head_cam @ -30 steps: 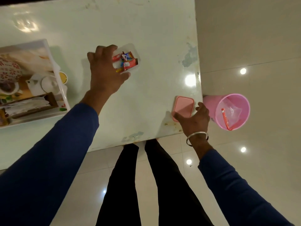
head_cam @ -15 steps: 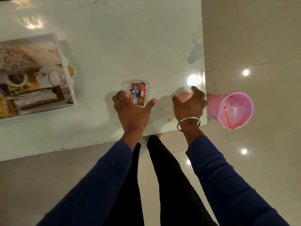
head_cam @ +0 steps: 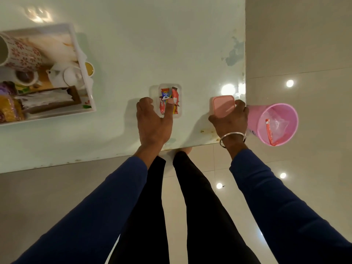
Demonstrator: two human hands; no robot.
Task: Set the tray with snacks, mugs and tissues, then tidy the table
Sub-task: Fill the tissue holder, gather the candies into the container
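A pale glossy table point(head_cam: 133, 44), its right edge worn and stained, stands on shiny beige floor tiles point(head_cam: 304, 44) dotted with ceiling-light reflections.

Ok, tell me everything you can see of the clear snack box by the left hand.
The clear snack box is a small rectangular container with rounded corners, apparently transparent plastic, open with no lid on it. It sits flat on the pale table, near the front edge, right of the white tray. Inside lie a few wrapped sweets in red, orange and blue wrappers. The left hand holds it, fingers on its left side and thumb reaching over its front rim. The pink lid lies apart to its right, under the right hand.
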